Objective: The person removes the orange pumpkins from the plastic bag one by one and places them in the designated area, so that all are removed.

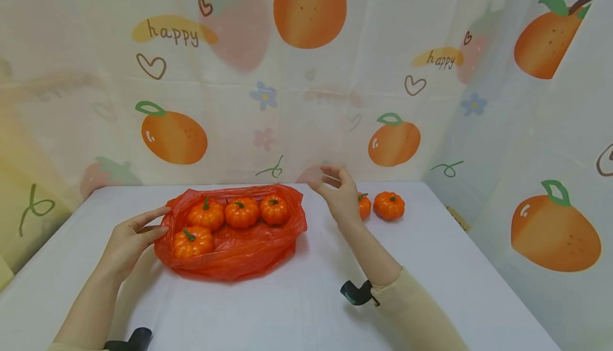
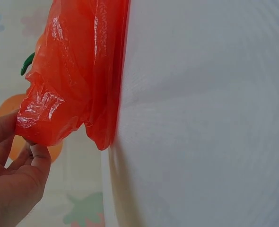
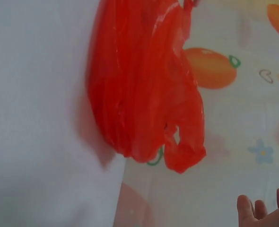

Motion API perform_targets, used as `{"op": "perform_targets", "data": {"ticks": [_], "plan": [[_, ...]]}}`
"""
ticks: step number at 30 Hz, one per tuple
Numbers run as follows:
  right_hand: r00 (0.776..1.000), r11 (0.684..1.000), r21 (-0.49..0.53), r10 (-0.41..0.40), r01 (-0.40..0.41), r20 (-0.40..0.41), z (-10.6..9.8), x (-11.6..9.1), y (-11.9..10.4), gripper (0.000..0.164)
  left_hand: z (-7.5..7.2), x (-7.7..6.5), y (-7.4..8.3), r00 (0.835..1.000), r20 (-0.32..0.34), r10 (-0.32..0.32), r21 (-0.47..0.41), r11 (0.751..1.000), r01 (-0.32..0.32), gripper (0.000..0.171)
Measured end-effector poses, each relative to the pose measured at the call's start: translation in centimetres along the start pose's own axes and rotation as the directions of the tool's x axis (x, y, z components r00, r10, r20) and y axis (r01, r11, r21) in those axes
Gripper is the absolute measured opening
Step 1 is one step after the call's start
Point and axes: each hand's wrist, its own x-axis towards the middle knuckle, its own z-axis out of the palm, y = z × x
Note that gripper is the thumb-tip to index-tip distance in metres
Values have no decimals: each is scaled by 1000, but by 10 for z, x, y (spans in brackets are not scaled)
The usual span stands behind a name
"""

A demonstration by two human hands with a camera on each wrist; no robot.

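Observation:
A red plastic bag (image 1: 230, 266) lies on the table with its mouth spread, and several small orange pumpkins (image 1: 241, 212) with green stems sit inside. At the bag's left end, my left hand (image 1: 126, 242) pinches the rim; the left wrist view shows thumb and fingers at the crumpled plastic edge (image 2: 45, 111). My right hand (image 1: 342, 197) is raised to the right of the bag, fingers loosely bent and holding nothing. Behind it stands one pumpkin (image 1: 365, 207), partly hidden by the hand, with another pumpkin (image 1: 389, 206) close to its right.
The white table (image 1: 268, 314) ends at a hanging curtain (image 1: 311, 101) printed with fruit, behind and to the right. Dark wrist mounts (image 1: 356, 292) sit at both sleeves.

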Motion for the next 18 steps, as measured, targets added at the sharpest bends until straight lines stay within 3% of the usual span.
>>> {"op": "perform_targets", "data": {"ticks": [13,18], "plan": [[986,999,2,34,-35,164,56,-16,-6,45,3,0,1,1000,-13,-8,99,995,9,41],[976,999,-9,37,-36,216,74,-17,-8,44,2,0,2,1000,-12,2,50,999,-2,39]]}}
